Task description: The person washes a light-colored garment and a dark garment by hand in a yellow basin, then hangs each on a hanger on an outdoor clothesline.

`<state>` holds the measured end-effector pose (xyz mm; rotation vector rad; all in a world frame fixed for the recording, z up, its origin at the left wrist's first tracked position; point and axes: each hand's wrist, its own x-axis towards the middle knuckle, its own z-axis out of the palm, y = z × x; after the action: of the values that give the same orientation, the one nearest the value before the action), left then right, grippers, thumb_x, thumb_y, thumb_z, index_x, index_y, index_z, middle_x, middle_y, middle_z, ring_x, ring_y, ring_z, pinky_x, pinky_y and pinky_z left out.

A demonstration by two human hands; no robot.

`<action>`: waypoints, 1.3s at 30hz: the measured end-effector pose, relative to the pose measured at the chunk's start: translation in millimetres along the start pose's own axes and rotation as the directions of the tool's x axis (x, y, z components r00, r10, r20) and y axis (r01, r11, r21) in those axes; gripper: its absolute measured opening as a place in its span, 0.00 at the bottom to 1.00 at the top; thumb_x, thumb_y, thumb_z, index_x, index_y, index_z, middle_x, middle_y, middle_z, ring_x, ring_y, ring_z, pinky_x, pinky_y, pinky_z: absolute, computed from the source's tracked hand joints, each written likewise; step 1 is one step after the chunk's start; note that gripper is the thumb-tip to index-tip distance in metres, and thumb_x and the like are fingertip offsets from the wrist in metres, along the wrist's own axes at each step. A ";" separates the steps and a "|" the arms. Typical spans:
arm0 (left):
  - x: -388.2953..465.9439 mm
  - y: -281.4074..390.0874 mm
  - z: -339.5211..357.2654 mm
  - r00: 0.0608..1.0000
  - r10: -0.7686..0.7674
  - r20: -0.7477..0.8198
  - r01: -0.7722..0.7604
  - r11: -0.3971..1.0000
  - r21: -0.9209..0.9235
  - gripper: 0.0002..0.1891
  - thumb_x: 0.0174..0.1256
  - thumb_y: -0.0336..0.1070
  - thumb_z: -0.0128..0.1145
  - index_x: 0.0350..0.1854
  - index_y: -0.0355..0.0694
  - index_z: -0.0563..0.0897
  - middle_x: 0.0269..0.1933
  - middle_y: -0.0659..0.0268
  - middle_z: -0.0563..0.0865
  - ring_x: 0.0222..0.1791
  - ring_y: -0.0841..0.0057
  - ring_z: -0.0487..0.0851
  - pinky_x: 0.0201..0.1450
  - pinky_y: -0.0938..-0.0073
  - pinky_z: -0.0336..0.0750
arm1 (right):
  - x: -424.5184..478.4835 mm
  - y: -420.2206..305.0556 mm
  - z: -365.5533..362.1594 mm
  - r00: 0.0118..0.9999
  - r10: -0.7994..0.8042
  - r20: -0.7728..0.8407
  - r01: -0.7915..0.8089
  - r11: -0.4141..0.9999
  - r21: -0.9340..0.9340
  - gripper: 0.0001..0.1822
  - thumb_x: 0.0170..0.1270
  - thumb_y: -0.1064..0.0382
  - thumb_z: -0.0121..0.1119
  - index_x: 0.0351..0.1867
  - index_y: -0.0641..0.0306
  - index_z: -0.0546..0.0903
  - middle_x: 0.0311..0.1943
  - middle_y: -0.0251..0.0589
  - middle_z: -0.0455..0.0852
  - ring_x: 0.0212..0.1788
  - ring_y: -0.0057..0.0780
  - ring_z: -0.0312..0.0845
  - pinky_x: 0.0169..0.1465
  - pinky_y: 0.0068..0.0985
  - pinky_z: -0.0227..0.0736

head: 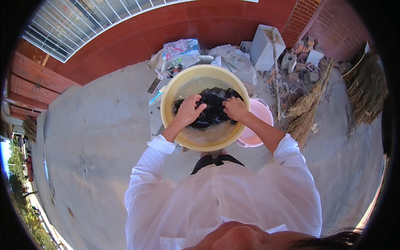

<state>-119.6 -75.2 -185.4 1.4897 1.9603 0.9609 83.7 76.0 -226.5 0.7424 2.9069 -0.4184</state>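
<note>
A large yellow plastic basin (pixel 167 123) stands before me, holding cloudy, sudsy water (pixel 191 85). Wet black cloth (pixel 207 116) lies bunched in it, partly above the surface. On the cloth's left side rests my left hand (pixel 190 108), its thumb spread away from the fingers. My right hand (pixel 235 107) is at the right side of the cloth, fingers curled into the black fabric. Both wrists reach over the basin's near half, with white sleeves rolled up. The fingertips of my right hand are partly hidden in the folds.
A pink basin (pixel 257 120) sits at the right, partly behind the yellow one. Left of the yellow basin lie a blue-and-white brush (pixel 156 96) and a dark rectangular object (pixel 153 86). Plastic bags (pixel 232 57), bricks (pixel 300 67) and a straw broom (pixel 307 103) line the red wall (pixel 162 29).
</note>
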 end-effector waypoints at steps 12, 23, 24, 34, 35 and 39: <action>-10.3 11.4 -19.9 0.933 -0.359 0.000 0.220 0.571 -0.791 0.24 0.74 0.52 0.56 0.56 0.34 0.81 0.44 0.67 0.86 0.41 0.77 0.82 0.42 0.73 0.77 | 5.0 15.6 -78.3 0.849 0.275 -0.451 0.064 0.794 0.604 0.12 0.64 0.60 0.61 0.39 0.68 0.82 0.32 0.48 0.87 0.34 0.41 0.84 0.42 0.35 0.77; -18.0 -1.4 -20.0 0.862 -0.459 -0.214 0.098 0.566 -0.819 0.19 0.66 0.38 0.67 0.52 0.30 0.80 0.45 0.63 0.86 0.44 0.77 0.82 0.49 0.74 0.77 | -12.9 -71.8 31.9 0.942 0.190 -0.276 -0.102 0.947 0.305 0.16 0.62 0.51 0.65 0.40 0.62 0.81 0.39 0.41 0.83 0.46 0.44 0.82 0.46 0.40 0.80; -18.3 -6.5 -25.3 0.870 -0.457 -0.184 0.130 0.574 -0.809 0.18 0.66 0.37 0.67 0.51 0.30 0.80 0.45 0.63 0.86 0.43 0.77 0.83 0.48 0.74 0.77 | -6.5 -69.9 33.8 0.945 0.192 -0.263 -0.126 0.960 0.248 0.16 0.62 0.50 0.65 0.40 0.61 0.82 0.39 0.42 0.83 0.47 0.45 0.82 0.47 0.41 0.80; -15.3 32.4 -37.1 0.850 -0.511 -0.130 0.091 0.385 -0.918 0.20 0.70 0.40 0.62 0.58 0.34 0.78 0.52 0.61 0.84 0.49 0.72 0.83 0.50 0.70 0.79 | -7.6 -85.0 12.7 0.957 0.214 -0.198 -0.138 0.931 0.338 0.28 0.57 0.48 0.64 0.58 0.58 0.79 0.48 0.49 0.86 0.53 0.49 0.82 0.56 0.43 0.76; -15.2 39.3 -40.0 0.861 -0.496 -0.109 0.099 0.375 -0.922 0.20 0.70 0.39 0.63 0.58 0.34 0.78 0.53 0.60 0.84 0.50 0.72 0.83 0.50 0.70 0.79 | -7.5 -77.8 11.8 0.955 0.211 -0.210 -0.116 0.914 0.388 0.27 0.57 0.50 0.62 0.57 0.59 0.80 0.45 0.50 0.86 0.49 0.47 0.83 0.54 0.41 0.77; -19.5 17.6 -71.4 0.875 -0.480 -0.057 0.191 0.452 -0.871 0.20 0.58 0.27 0.66 0.51 0.36 0.73 0.42 0.61 0.83 0.43 0.71 0.83 0.47 0.70 0.80 | -14.5 -26.0 -6.7 0.950 0.220 -0.223 -0.030 0.772 0.635 0.20 0.60 0.56 0.57 0.51 0.62 0.83 0.37 0.50 0.88 0.38 0.41 0.84 0.46 0.36 0.78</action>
<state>-156.1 -108.1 -127.4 0.3547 1.4414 1.6818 83.5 49.5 -211.4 1.1573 2.9310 -1.4226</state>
